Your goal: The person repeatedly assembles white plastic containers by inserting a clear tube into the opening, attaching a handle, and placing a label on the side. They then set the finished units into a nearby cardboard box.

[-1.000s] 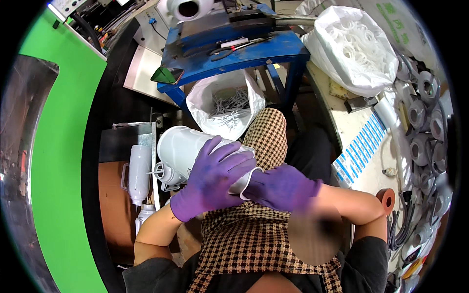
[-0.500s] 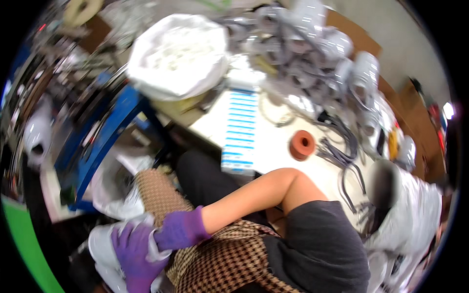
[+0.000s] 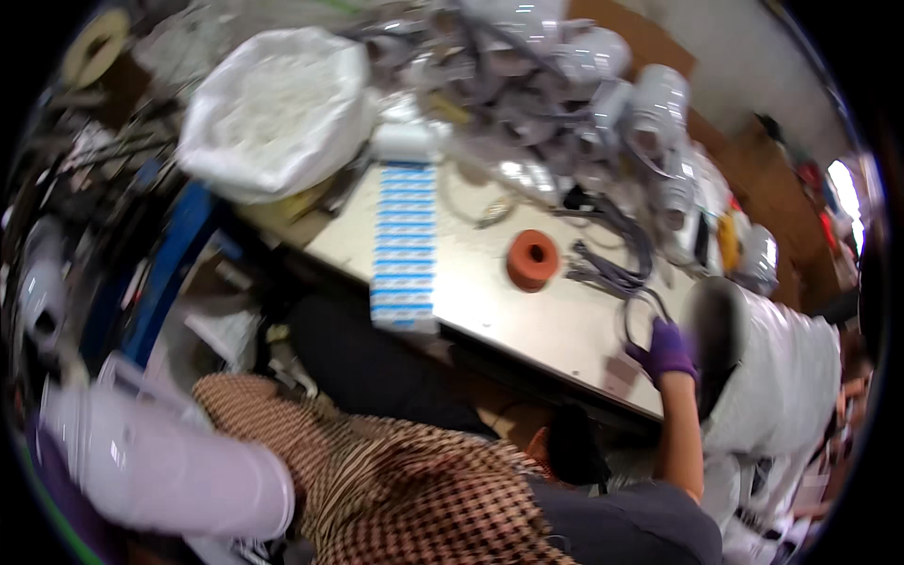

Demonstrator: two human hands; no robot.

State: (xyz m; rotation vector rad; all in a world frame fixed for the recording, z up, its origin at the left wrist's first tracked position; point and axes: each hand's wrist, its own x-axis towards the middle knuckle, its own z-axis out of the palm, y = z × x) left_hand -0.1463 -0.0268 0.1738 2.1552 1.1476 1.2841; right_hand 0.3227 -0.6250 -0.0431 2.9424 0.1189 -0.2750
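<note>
A white plastic jug-shaped body point(image 3: 179, 466) with a handle lies tilted on its side at the lower left. My left hand point(image 3: 47, 457), in a purple glove, holds it by its far-left end; most of the fingers are hidden behind it. At the right end of the table, my right hand point(image 3: 670, 350), also gloved in purple, reaches a looped grey cord point(image 3: 633, 303). Its thumb stands apart from the fingers, and the cord's end is hidden under the hand. More grey cords point(image 3: 612, 268) lie bundled just beyond.
An orange-red roll point(image 3: 534, 259) and a blue-and-white striped stack point(image 3: 405, 245) stand on the white table point(image 3: 490, 325). Behind are a white sack point(image 3: 198, 141) of small white pieces and several white jug bodies point(image 3: 659, 104). A blue frame point(image 3: 165, 273) stands at left.
My right hand has left the white jug body and swung across to the cords at right. My left hand has kept the jug, now tipped on its side and higher in view.
</note>
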